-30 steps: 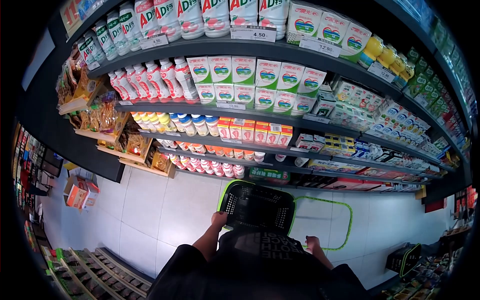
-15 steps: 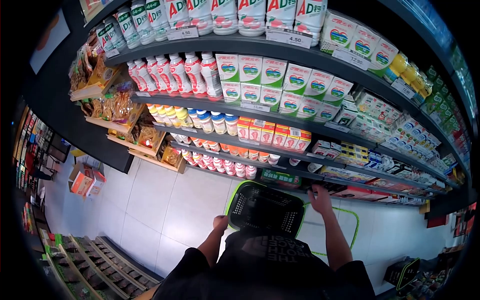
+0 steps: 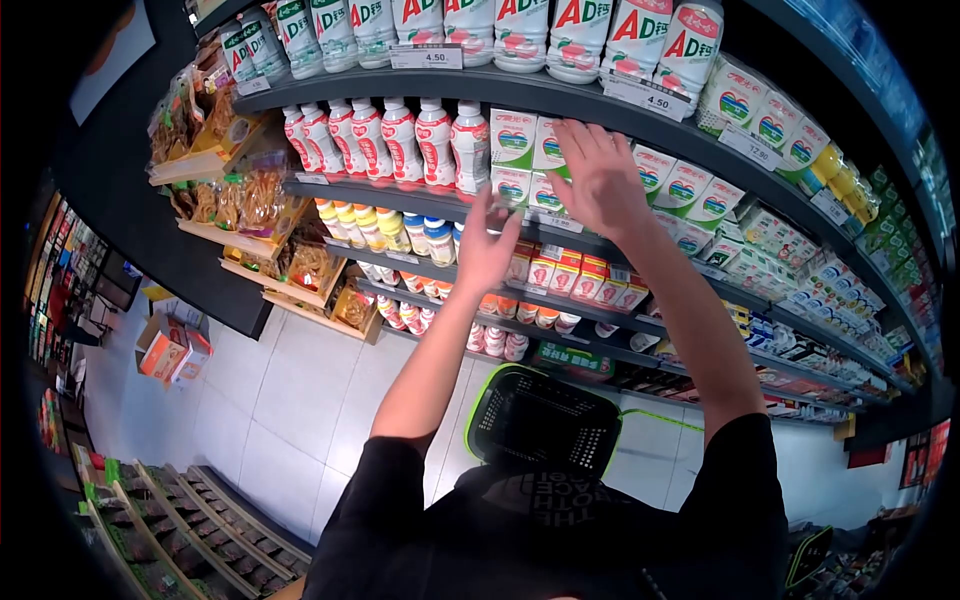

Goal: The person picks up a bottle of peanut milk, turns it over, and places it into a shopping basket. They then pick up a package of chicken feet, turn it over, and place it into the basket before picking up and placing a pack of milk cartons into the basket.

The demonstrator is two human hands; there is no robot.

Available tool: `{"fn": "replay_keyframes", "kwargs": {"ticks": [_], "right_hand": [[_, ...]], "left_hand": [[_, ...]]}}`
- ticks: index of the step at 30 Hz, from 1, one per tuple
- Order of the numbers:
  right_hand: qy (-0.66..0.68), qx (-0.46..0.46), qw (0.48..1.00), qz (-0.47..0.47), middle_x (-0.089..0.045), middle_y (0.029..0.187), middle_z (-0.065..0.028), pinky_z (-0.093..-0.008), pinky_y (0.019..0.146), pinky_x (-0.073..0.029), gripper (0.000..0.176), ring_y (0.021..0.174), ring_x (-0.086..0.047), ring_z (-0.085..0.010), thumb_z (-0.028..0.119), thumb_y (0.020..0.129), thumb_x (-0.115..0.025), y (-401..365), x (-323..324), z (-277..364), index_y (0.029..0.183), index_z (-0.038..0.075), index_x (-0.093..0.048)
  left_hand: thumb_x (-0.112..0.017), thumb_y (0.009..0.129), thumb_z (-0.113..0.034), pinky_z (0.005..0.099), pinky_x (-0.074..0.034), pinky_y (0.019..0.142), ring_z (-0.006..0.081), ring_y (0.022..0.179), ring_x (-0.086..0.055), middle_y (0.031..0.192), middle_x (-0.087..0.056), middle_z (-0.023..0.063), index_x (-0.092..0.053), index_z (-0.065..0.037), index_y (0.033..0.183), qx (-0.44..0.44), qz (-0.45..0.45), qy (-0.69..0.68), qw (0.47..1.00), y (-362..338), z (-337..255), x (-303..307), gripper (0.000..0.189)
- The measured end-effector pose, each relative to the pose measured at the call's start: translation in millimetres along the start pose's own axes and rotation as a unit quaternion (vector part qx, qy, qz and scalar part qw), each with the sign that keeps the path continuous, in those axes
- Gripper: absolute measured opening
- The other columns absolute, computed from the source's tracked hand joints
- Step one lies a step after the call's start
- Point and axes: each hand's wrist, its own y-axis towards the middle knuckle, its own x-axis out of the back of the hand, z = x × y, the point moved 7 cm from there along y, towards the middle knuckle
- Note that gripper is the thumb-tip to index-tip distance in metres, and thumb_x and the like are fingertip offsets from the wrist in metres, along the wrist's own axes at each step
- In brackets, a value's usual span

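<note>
Both my hands are raised to the second shelf from the top. My right hand (image 3: 603,182) lies over the white-and-green drink cartons (image 3: 514,140), its fingers stretched out across their fronts and covering part of them. Lower and to the left, my left hand (image 3: 488,243) is at the shelf edge with thumb and fingers apart, fingertips by the bottom row of cartons. Nothing shows in either hand. Red-and-white drink bottles (image 3: 434,150) stand in a row just left of the cartons.
A black shopping basket (image 3: 592,440) with a green rim is on the floor before me. Large AD bottles (image 3: 575,40) fill the top shelf; small red-and-white boxes (image 3: 565,272) stand below. Wooden trays of bagged snacks (image 3: 240,205) are at left, near an open cardboard box (image 3: 172,348).
Both hands have risen from beside the basket to the carton shelf, the left one also moving right. The basket's green handle loop now shows only as a thin strip.
</note>
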Motion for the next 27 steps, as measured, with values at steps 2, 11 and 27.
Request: {"fn": "replay_keyframes", "kwargs": {"ticks": [2,11,27], "right_hand": [[-0.014,-0.043,0.998,0.054,-0.057,0.120,-0.0135,-0.0410,0.086,-0.046,0.054,0.108,-0.056,-0.0261,0.030,0.080,-0.067,5.7,-16.0,-8.0,0.125,0.002,-0.052],[0.081,-0.215,0.927,0.297,-0.057,0.124,-0.0197,-0.0388,0.096,-0.043,0.069,0.115,-0.055,-0.0332,0.052,0.083,-0.061,28.0,-68.0,-53.0,0.130,0.003,-0.049],[0.085,-0.186,0.943,0.261,-0.057,0.125,-0.0174,-0.0398,0.095,-0.044,0.073,0.117,-0.052,-0.0340,0.048,0.074,-0.073,30.9,-53.4,-44.1,0.129,0.007,-0.049]], "left_hand": [[-0.065,0.087,-0.020,0.0316,-0.050,0.082,0.0224,0.108,-0.054,0.132,-0.046,0.0192,-0.030,0.005,0.141,-0.032,-0.014,0.069,0.997,26.8,-18.3,1.8,0.069],[-0.067,0.080,-0.020,0.0362,-0.044,0.094,0.0285,0.107,-0.053,0.130,-0.041,0.0241,-0.029,0.009,0.139,-0.026,-0.027,0.096,0.995,52.2,-3.7,-8.6,0.076],[-0.067,0.077,-0.017,0.0362,-0.044,0.092,0.0282,0.102,-0.053,0.127,-0.042,0.0208,-0.030,0.008,0.138,0.032,-0.049,0.092,0.994,54.7,10.0,-12.3,0.076]]}}
